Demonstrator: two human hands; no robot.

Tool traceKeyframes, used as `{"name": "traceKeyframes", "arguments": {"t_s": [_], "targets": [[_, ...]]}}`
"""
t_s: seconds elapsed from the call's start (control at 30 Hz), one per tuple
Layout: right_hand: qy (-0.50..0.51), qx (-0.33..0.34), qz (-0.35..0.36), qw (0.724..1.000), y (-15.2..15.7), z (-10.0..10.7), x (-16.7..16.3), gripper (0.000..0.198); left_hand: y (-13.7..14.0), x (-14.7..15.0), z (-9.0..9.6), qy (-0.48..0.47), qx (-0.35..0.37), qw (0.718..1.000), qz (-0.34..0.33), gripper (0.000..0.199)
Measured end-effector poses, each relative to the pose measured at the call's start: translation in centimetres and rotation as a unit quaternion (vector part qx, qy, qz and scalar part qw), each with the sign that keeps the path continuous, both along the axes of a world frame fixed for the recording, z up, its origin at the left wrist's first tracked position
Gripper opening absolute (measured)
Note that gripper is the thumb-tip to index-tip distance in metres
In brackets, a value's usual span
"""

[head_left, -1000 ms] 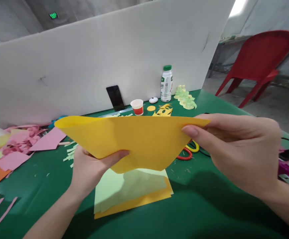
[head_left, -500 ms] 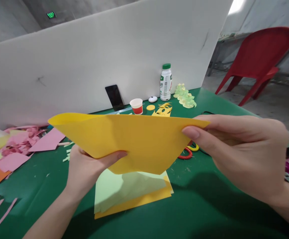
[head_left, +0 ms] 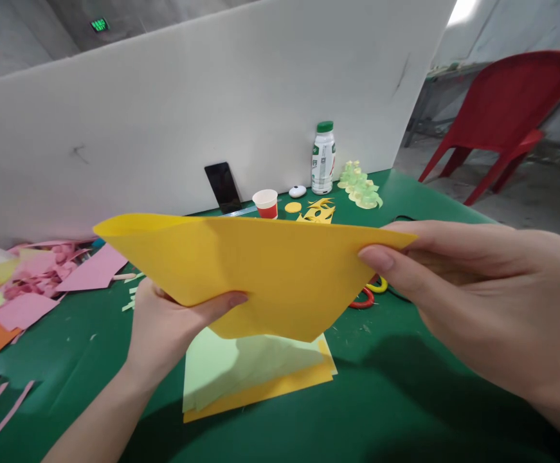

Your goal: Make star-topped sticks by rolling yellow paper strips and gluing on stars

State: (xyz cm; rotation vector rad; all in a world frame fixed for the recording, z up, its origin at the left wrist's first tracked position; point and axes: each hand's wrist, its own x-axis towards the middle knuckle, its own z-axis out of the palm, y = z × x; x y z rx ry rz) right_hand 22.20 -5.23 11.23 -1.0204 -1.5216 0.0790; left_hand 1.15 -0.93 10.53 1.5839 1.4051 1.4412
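Note:
A yellow sheet of paper (head_left: 270, 276) is held up above the table, curled over at its left end. My left hand (head_left: 168, 321) grips its lower left part, thumb lying across the near face and the other fingers hidden behind. At the right corner, my right hand (head_left: 477, 296) pinches the paper between thumb and fingers. Beneath it lies a stack of pale green paper (head_left: 255, 366) with yellow paper (head_left: 270, 402) showing along its front edge. Scissors with red and yellow handles (head_left: 364, 299) lie partly hidden behind the held sheet.
Pink paper scraps (head_left: 43, 270) pile up on the left of the green table (head_left: 91, 360). Along the white partition (head_left: 188, 109) stand a phone (head_left: 223, 187), a paper cup (head_left: 266, 206), a bottle (head_left: 323, 161) and green paper shapes (head_left: 359, 186). Yellow cut-outs (head_left: 317, 211) lie near the cup.
My right hand and the paper's right corner have shifted slightly right, stretching the sheet a little. My left hand stays nearly in place, and both hands keep their grip.

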Motion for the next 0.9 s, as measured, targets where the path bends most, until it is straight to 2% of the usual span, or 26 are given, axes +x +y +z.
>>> {"name": "traceKeyframes", "arguments": {"t_s": [0.13, 0.3, 0.6, 0.73, 0.83, 0.9], "targets": [[0.001, -0.002, -0.006, 1.0, -0.04, 0.0, 0.02, 0.016, -0.32, 0.53, 0.3, -0.034, 0.001, 0.999, 0.014, 0.028], [-0.007, -0.003, -0.003, 1.0, 0.14, 0.0, -0.09, 0.018, -0.39, 0.58, 0.43, -0.022, -0.011, 1.0, 0.017, 0.026], [-0.032, 0.012, -0.018, 0.999, 0.16, 0.04, 0.13, 0.025, 0.28, -0.03, -0.32, -0.041, 0.04, 0.998, -0.023, 0.028], [-0.032, 0.01, -0.012, 0.999, 0.3, 0.04, 0.02, 0.023, 0.26, 0.11, -0.25, -0.041, 0.042, 0.998, -0.01, 0.028], [-0.032, 0.006, -0.018, 0.999, 0.29, 0.07, 0.04, 0.022, 0.21, 0.16, -0.19, -0.031, 0.03, 0.999, -0.001, 0.024], [-0.034, 0.002, -0.026, 0.999, 0.2, 0.1, 0.11, 0.022, 0.24, 0.03, -0.25, 0.019, 0.037, 0.999, -0.006, 0.022]]}}
